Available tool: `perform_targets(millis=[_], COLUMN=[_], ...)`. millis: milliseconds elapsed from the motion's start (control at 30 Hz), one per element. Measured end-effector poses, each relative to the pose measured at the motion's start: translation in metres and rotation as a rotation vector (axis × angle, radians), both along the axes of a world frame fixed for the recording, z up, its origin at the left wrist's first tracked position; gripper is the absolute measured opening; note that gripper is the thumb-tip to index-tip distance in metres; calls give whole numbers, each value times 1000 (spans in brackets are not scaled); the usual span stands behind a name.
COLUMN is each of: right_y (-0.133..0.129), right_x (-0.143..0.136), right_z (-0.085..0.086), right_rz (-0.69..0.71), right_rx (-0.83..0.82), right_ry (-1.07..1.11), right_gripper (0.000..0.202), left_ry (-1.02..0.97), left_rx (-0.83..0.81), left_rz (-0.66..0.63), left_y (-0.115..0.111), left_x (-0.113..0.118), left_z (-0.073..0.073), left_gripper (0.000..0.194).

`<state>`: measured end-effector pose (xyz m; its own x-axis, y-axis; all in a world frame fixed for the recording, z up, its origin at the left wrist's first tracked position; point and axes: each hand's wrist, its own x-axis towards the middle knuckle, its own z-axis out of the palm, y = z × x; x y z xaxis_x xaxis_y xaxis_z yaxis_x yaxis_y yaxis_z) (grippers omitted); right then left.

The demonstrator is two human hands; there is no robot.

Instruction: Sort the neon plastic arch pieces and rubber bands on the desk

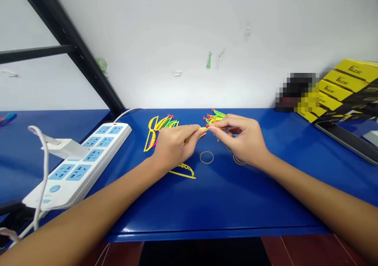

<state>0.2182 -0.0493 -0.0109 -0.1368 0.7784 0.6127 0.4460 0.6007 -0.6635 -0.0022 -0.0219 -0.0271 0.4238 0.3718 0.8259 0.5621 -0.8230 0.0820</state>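
Note:
My left hand (174, 146) is closed, thumb and forefinger pinching a thin yellow plastic piece (202, 129) that looks like part of a toy bow. Close by on the right, my right hand (246, 140) also pinches; a small orange bit shows at its fingertips, but its kind is unclear. The fingertips of both hands nearly meet. Below my left hand lies a yellow toy bow (186, 175), partly covered by the hand. One rubber band (206, 163) lies between the hands, and more rubber bands (238, 162) are partly under my right hand.
Colourful toy bows (152, 136) lie left of the hands. Behind my right hand is a pile of toy darts (217, 113) with red tips. A white power strip (97, 155) with a plugged-in adapter stands left. Yellow boxes (339, 84) and a phone (345, 138) are at right.

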Motion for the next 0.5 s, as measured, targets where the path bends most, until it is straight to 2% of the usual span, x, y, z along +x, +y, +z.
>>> perform_targets(millis=[100, 333, 400, 500], right_y=[1, 7, 6, 4], right_x=[3, 7, 6, 5], right_z=[4, 1, -1, 0], right_rz=[63, 181, 232, 286], right_rx=[-51, -297, -357, -353], right_ry=[13, 270, 250, 102], right_gripper=[24, 63, 67, 64], left_ry=[15, 24, 22, 25], left_rx=[-52, -117, -96, -68], left_rz=[-4, 4, -27, -74], left_y=[2, 6, 6, 5], left_x=[-2, -4, -4, -3], left_z=[2, 3, 2, 2], left_gripper=[26, 22, 21, 18])
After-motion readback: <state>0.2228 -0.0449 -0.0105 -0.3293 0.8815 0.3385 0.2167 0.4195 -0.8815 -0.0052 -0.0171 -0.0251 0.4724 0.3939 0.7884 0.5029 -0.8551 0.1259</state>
